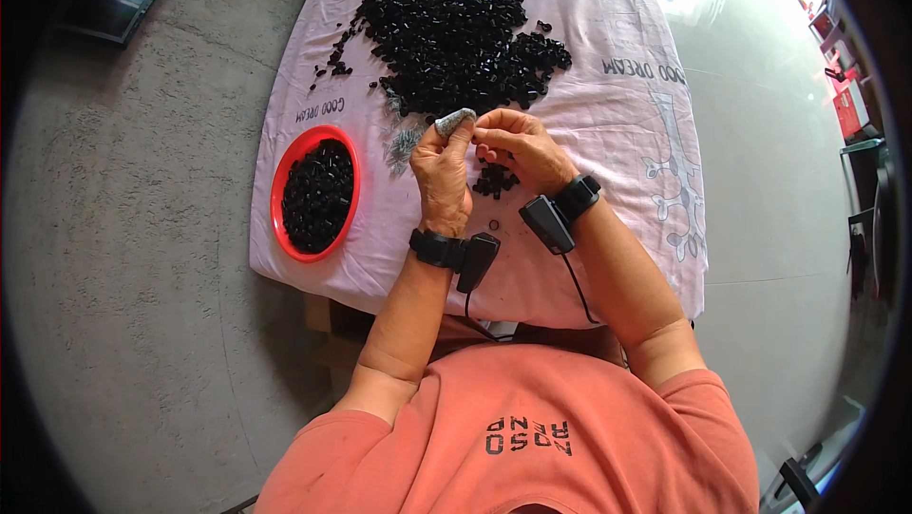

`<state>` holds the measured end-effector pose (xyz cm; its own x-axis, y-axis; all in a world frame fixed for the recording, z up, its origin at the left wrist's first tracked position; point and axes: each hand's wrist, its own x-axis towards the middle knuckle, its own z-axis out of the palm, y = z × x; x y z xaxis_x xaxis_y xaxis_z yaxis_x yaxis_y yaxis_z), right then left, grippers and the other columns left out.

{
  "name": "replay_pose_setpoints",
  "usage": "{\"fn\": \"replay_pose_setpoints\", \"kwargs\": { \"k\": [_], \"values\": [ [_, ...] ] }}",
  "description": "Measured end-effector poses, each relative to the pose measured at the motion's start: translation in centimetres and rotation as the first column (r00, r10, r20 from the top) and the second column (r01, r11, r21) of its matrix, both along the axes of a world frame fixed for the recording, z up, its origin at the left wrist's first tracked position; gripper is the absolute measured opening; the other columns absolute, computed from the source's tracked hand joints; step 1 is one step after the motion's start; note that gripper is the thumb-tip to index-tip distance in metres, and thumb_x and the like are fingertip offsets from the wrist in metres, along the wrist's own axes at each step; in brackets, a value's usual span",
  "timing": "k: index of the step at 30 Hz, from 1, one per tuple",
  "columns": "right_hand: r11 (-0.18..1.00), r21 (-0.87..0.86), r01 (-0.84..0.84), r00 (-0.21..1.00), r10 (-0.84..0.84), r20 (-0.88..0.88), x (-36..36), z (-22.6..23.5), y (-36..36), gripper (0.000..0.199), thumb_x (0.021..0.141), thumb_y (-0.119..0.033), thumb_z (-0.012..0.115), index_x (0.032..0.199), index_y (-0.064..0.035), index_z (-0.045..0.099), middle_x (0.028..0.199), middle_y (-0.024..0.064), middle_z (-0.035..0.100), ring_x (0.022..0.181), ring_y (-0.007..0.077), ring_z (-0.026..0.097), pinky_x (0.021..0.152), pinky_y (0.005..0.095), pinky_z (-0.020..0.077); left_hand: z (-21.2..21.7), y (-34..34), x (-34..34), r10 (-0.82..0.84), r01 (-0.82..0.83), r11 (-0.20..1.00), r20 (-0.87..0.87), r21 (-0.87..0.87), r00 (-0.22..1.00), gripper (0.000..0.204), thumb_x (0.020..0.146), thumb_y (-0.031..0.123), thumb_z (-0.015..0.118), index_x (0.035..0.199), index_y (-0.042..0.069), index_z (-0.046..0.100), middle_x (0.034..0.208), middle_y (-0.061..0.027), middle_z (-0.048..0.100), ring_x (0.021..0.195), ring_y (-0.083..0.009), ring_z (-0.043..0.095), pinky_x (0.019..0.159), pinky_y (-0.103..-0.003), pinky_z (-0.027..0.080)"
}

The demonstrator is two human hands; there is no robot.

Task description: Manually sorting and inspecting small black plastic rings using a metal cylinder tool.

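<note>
My left hand [442, 177] and my right hand [532, 151] meet fingertip to fingertip over the cloth, both closed in a pinch. Whatever lies between the fingers is too small to make out. A grey wrapping [454, 122] covers one finger of the left hand. Just beyond the hands spreads a large heap of small, shiny black pieces [456, 39]. Partly under my right hand lies a little cluster of the same black pieces [495, 180]. A single small dark ring-like piece [494, 225] rests on the cloth between my wrists.
To the left, a round red bowl [355, 193] holds many black pieces. A pale pink printed cloth [608, 115] covers the table, with its edge near my body. Loose pieces [337, 68] lie left of the heap. Black wrist straps with box-shaped devices and cables sit on both forearms.
</note>
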<state>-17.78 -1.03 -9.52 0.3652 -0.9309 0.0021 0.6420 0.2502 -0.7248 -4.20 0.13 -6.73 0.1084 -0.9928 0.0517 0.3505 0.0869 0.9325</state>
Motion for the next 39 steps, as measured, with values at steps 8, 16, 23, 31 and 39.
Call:
{"fn": "replay_pose_setpoints", "kwargs": {
  "k": [8, 16, 23, 31, 39],
  "values": [
    [1.0, 0.018, 0.019, 1.0, -0.019, 0.021, 0.0, 0.3, 0.2, 0.012, 0.094, -0.008, 0.066, 0.104, -0.0036, 0.063, 0.094, 0.0035, 0.067, 0.081, 0.0104, 0.066, 0.073, 0.0214, 0.055, -0.6, -0.1, 0.5, 0.026, -0.026, 1.0, -0.03, -0.006, 0.999, 0.007, 0.089, 0.006, 0.072, 0.096, 0.005, 0.072, 0.089, 0.0011, 0.07, 0.077, -0.0059, 0.06, 0.072, -0.02, 0.047],
    [1.0, 0.017, 0.025, 0.999, -0.026, 0.037, 0.1, 0.1, 0.1, 0.013, 0.095, -0.006, 0.064, 0.107, -0.0043, 0.06, 0.101, 0.0051, 0.067, 0.089, 0.0146, 0.07, 0.077, 0.0235, 0.058, -0.7, -0.1, 0.7, -0.003, 0.003, 1.0, -0.054, 0.009, 0.999, 0.007, 0.09, 0.008, 0.072, 0.097, 0.005, 0.072, 0.087, 0.0008, 0.07, 0.076, -0.0058, 0.06, 0.07, -0.019, 0.047],
    [0.999, -0.013, 0.046, 0.998, -0.046, -0.034, 0.2, 0.6, 0.4, 0.017, 0.093, -0.006, 0.066, 0.109, -0.0013, 0.063, 0.1, 0.0086, 0.07, 0.088, 0.0168, 0.071, 0.075, 0.0261, 0.058, -0.7, -0.4, 0.4, 0.033, -0.033, 0.999, -0.005, -0.002, 0.999, 0.01, 0.09, 0.006, 0.072, 0.099, 0.003, 0.072, 0.092, -0.0001, 0.07, 0.079, -0.0071, 0.062, 0.073, -0.021, 0.049],
    [0.999, -0.041, -0.001, 0.992, -0.005, -0.129, 0.6, -0.3, 0.2, 0.015, 0.096, -0.014, 0.065, 0.106, -0.0028, 0.065, 0.094, 0.006, 0.071, 0.086, 0.0147, 0.071, 0.072, 0.025, 0.0579, -1.5, -0.2, 1.1, 0.034, -0.033, 0.999, 0.105, -0.013, 0.994, 0.012, 0.09, 0.004, 0.071, 0.102, 0.004, 0.072, 0.094, -0.0007, 0.071, 0.082, -0.0092, 0.064, 0.075, -0.022, 0.051],
    [0.997, -0.073, 0.005, 0.987, -0.017, -0.162, 0.4, -0.1, 0.4, 0.019, 0.098, -0.017, 0.063, 0.11, -0.0018, 0.065, 0.096, 0.0065, 0.071, 0.088, 0.015, 0.071, 0.074, 0.0258, 0.0581, -0.7, 0.3, 0.8, 0.048, -0.035, 0.997, 0.182, -0.075, 0.982, 0.009, 0.091, 0.007, 0.071, 0.099, 0.003, 0.072, 0.092, -0.0002, 0.07, 0.081, -0.0083, 0.063, 0.075, -0.021, 0.05]
  ]
}}
